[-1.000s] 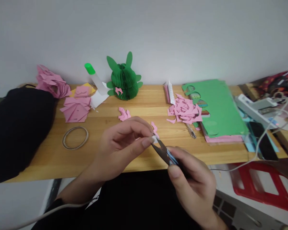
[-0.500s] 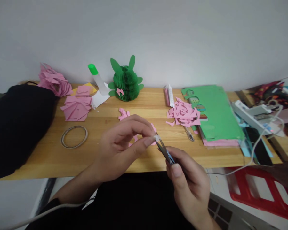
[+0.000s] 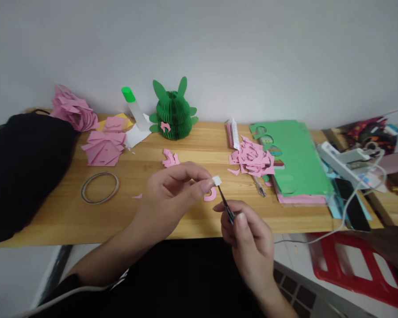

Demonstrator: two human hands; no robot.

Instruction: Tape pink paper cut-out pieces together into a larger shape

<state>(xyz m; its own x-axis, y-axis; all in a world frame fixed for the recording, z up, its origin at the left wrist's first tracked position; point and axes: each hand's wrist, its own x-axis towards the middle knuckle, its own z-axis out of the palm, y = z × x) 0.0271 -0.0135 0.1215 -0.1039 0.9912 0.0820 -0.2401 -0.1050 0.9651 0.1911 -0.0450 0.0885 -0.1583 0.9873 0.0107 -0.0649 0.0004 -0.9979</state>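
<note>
Between thumb and fingertips, my left hand (image 3: 175, 198) pinches a small white piece of paper (image 3: 216, 180). Small scissors (image 3: 226, 205) are in my right hand (image 3: 248, 236), their narrow blades closed and the tips by the lower edge of the white piece. On the table behind my hands lie a curved pink paper piece (image 3: 210, 194) and more pink cutouts (image 3: 170, 158). Farther back stands a green pleated paper figure (image 3: 174, 112) with leaf-shaped ears and a small pink bow shape (image 3: 165, 127) on its side.
A tape roll (image 3: 100, 188), pink folded papers (image 3: 104, 148), and a green-capped glue stick (image 3: 134, 106) are on the left, beside a black cloth item (image 3: 26, 172). Pink scraps (image 3: 254, 158), green sheets (image 3: 298, 159), a phone (image 3: 353, 205) and a power strip (image 3: 343, 163) occupy the right.
The scissor blades have closed and drawn slightly back from the fingers of my left hand. The white piece now shows more fully, and my right hand has shifted a little left.
</note>
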